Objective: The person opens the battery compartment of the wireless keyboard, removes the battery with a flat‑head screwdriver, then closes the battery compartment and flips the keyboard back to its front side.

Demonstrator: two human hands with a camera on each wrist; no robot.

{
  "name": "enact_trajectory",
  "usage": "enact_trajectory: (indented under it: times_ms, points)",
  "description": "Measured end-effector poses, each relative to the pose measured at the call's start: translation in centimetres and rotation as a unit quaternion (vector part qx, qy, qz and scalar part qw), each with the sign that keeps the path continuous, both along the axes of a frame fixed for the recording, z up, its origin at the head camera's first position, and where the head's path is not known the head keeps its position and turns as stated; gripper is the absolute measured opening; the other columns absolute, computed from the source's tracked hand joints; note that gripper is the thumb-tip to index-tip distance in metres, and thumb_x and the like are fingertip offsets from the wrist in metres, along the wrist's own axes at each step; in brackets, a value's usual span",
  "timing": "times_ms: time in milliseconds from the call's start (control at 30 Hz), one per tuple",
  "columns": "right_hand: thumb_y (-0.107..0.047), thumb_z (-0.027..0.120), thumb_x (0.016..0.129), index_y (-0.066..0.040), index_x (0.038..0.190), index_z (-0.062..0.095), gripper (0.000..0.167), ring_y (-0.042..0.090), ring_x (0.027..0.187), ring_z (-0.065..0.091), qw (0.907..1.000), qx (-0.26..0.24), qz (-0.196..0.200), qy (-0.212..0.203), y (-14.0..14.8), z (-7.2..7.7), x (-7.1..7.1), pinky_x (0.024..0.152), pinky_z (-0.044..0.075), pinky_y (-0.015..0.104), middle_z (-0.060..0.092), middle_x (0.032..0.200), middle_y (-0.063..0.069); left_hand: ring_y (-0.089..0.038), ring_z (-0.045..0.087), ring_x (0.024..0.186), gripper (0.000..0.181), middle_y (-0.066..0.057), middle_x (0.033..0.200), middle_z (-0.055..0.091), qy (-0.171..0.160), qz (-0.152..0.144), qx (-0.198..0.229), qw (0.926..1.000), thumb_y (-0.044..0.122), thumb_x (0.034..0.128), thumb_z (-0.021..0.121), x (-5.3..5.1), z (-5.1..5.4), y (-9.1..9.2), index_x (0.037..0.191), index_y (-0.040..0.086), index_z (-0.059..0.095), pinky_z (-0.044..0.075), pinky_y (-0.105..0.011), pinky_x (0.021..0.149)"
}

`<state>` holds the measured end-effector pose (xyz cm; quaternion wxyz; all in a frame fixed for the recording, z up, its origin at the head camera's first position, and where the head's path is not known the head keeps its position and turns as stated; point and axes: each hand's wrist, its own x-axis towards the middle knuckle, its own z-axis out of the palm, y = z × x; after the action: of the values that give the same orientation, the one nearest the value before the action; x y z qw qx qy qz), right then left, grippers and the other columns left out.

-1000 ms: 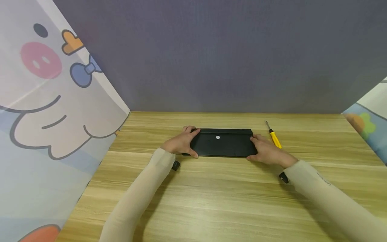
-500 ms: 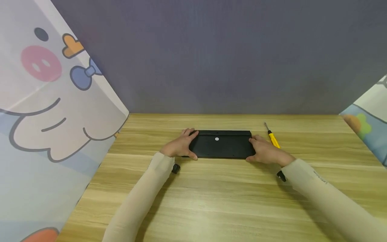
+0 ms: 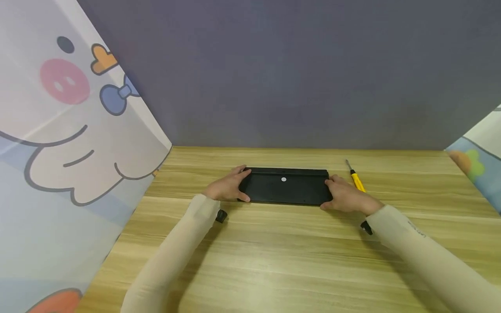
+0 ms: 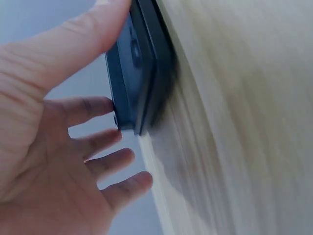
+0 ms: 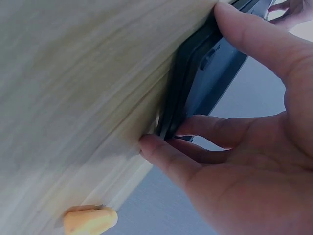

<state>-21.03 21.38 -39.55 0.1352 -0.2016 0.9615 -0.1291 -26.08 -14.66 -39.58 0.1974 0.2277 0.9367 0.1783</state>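
A flat black keyboard (image 3: 285, 187) lies on the wooden table, apparently underside up, with a raised ridge along its far edge and a white round spot. My left hand (image 3: 227, 186) is at its left end, fingers spread and nearly straight. In the left wrist view, the left thumb (image 4: 83, 36) lies by the keyboard (image 4: 129, 68) and the other fingers extend past its corner. My right hand (image 3: 346, 195) holds the right end, thumb at the near edge. In the right wrist view, fingertips (image 5: 156, 144) of this hand touch the keyboard's (image 5: 200, 83) corner.
A screwdriver (image 3: 358, 181) with a yellow handle lies just beyond the right hand, its shaft pointing away. A grey panel (image 3: 293, 78) rises behind the wooden table (image 3: 274, 261). A cartoon-printed sheet (image 3: 78, 143) stands on the left.
My left hand has slid left and loosened, uncovering more of the keyboard's left end. My right hand stays at the right end. The view has shifted slightly.
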Motion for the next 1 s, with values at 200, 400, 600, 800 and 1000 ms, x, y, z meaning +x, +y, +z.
enact_trajectory:
  times_ms: [200,400,600,800,1000]
  points:
    - [-0.038,0.072,0.084,0.020,0.136,0.032,0.087,0.052,0.124,0.031,1.0000,0.000,0.006,-0.006,-0.1,-0.4,-0.1,0.098,0.031,0.058,0.027,0.137,0.040,-0.028,0.009,0.141,0.096,-0.007,0.157,0.002,-0.019,-0.001,0.020,0.9996,0.040,0.0817,0.072,-0.2,-0.9,-1.3,0.154,0.023,0.011,0.027,-0.048,0.106]
    - [-0.037,0.072,0.084,0.019,0.136,0.031,0.087,0.052,0.124,0.031,1.0000,0.000,0.009,-0.003,0.0,-0.6,-0.1,0.097,0.032,0.058,0.027,0.137,0.039,-0.029,0.012,0.141,0.093,-0.008,0.157,0.005,-0.011,-0.005,0.029,0.9995,0.038,0.0840,0.070,-0.1,-1.1,-1.5,0.154,0.021,0.011,0.027,-0.047,0.106]
    - [-0.045,0.071,0.083,0.018,0.137,0.032,0.091,0.052,0.124,0.031,0.9996,-0.005,0.008,-0.028,0.3,-0.5,-0.7,0.096,0.033,0.059,0.026,0.138,0.038,-0.029,0.015,0.140,0.095,-0.008,0.156,0.008,0.011,-0.015,0.018,0.9997,0.041,0.0810,0.073,-0.1,-1.1,-1.5,0.153,0.019,0.015,0.030,-0.046,0.104]
    - [-0.033,0.068,0.088,0.011,0.115,0.060,0.053,0.035,0.089,0.061,0.9991,-0.040,-0.013,-0.010,0.7,1.1,-2.3,0.075,0.049,0.047,0.059,0.112,0.025,-0.029,0.014,0.140,0.095,-0.009,0.156,0.008,0.016,-0.018,0.022,0.9995,0.041,0.0799,0.074,0.0,-1.1,-1.1,0.153,0.018,0.017,0.029,-0.046,0.105]
    - [-0.012,0.066,0.089,-0.004,0.096,0.067,0.010,0.021,0.075,0.058,0.9889,-0.123,-0.016,0.081,0.0,1.5,-4.5,0.063,0.047,0.039,0.062,0.093,0.008,-0.029,0.013,0.141,0.095,-0.010,0.157,0.007,0.009,-0.010,0.017,0.9998,0.042,0.0798,0.073,0.1,-1.0,-1.0,0.153,0.019,0.017,0.027,-0.046,0.106]
